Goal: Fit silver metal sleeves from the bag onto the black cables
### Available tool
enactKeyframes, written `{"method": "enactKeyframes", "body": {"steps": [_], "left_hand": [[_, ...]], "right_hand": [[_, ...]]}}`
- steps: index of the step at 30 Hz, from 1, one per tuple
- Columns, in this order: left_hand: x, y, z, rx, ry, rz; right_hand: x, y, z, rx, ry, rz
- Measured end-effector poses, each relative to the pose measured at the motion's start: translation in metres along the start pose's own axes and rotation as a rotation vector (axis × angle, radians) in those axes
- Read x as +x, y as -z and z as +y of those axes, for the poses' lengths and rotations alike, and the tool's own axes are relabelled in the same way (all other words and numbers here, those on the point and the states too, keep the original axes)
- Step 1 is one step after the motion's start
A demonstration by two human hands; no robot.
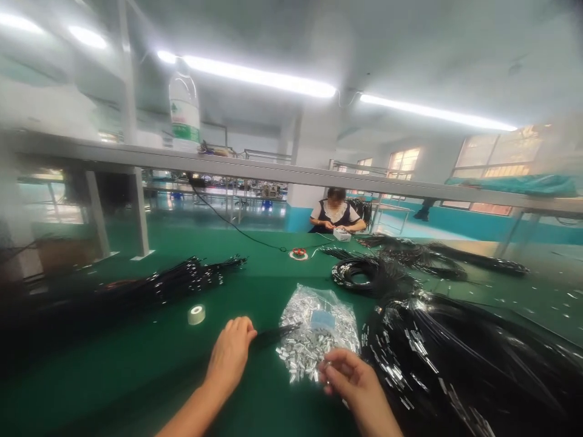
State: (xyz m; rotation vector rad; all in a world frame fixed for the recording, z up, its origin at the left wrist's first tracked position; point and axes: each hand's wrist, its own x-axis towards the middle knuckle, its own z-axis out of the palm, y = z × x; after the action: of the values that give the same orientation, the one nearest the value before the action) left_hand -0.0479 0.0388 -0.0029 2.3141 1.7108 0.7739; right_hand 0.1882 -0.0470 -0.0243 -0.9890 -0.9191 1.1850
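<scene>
My left hand [231,351] is closed around a thin bundle of black cables [273,335]. The cable ends reach over the left side of a clear plastic bag [339,298]. Many small silvery metal sleeves [300,358] lie in and around the bag, and a pale blue label [322,320] shows on it. At the bag's lower right edge is my right hand [353,379], with thumb and fingers pinched together. Whatever is between those fingertips is too small to make out.
Large coils of black cable [478,358] with silvery ends fill the right side. More black cables [168,282] lie at the left, near a tape roll [196,314]. A shelf [273,170] with a bottle [184,112] crosses above. Across the green table sits another person [337,212].
</scene>
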Motion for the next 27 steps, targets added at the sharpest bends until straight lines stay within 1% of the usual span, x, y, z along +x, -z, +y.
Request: {"method": "enactKeyframes", "body": {"steps": [2, 5, 7, 8, 10, 13, 15, 18, 23, 27], "left_hand": [[0.000, 0.010, 0.010, -0.099, -0.033, -0.009], [-0.010, 0.021, 0.030, -0.242, -0.159, -0.072], [-0.024, 0.023, 0.043, -0.360, -0.249, -0.140], [-0.032, 0.021, 0.048, -0.419, -0.270, -0.167], [-0.046, 0.015, 0.054, -0.502, -0.263, -0.187], [-0.059, 0.005, 0.055, -0.532, -0.221, -0.168], [-0.061, 0.001, 0.055, -0.536, -0.224, -0.159], [-0.061, 0.000, 0.055, -0.546, -0.226, -0.152], [-0.064, -0.001, 0.058, -0.557, -0.222, -0.147], [-0.065, -0.001, 0.058, -0.582, -0.207, -0.154]], "right_hand": [[0.000, -0.001, -0.002, 0.008, 0.004, -0.021], [-0.002, -0.002, -0.006, 0.008, 0.012, -0.026], [-0.004, -0.004, -0.009, 0.001, 0.000, -0.009], [-0.005, -0.005, -0.010, -0.002, -0.016, -0.003], [-0.008, -0.007, -0.013, 0.012, -0.058, 0.007], [-0.012, -0.011, -0.014, 0.076, -0.098, 0.027], [-0.014, -0.014, -0.015, 0.110, -0.110, 0.039], [-0.014, -0.017, -0.014, 0.103, -0.119, 0.046], [-0.012, -0.018, -0.009, 0.032, -0.050, 0.052], [-0.014, -0.023, -0.011, -0.039, -0.008, 0.006]]}}
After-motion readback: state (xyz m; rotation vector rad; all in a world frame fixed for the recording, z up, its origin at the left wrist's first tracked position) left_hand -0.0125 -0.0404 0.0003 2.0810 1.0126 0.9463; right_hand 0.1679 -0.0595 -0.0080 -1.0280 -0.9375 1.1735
